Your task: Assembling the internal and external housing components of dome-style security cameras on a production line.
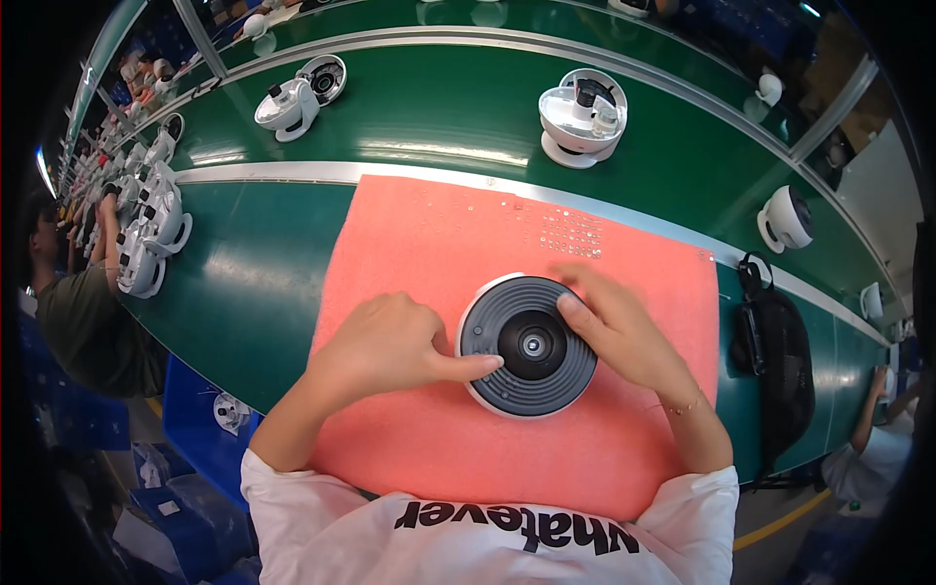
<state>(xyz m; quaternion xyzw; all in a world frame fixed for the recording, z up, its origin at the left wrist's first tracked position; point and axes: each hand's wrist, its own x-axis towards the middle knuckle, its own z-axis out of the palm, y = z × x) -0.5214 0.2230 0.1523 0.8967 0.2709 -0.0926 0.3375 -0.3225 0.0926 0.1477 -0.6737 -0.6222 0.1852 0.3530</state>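
Though partly blurred, hands point(385, 341) point(624, 331) loosely half-unfolded; thumbs point(474, 367) apparently on the ringed grey disc point(529, 351).

Illumination is bright and even over the pink mat point(390, 234) at mid-frame and drops to near-dark at the lower left. I observe two lit lamps: one at the left edge point(42, 171), one at the upper right point(809, 10). The green table point(224, 273) returns a hazy glare patch left of centre; the green belt point(439, 107) above it carries pale streaks. A small highlight marks the centre of the grey disc point(532, 345). The right hand point(621, 336) shows blur at its upper fingertips point(575, 277); the left hand point(390, 336) is sharper. Straight rails bow near the rim; black vignetting fills the corners.
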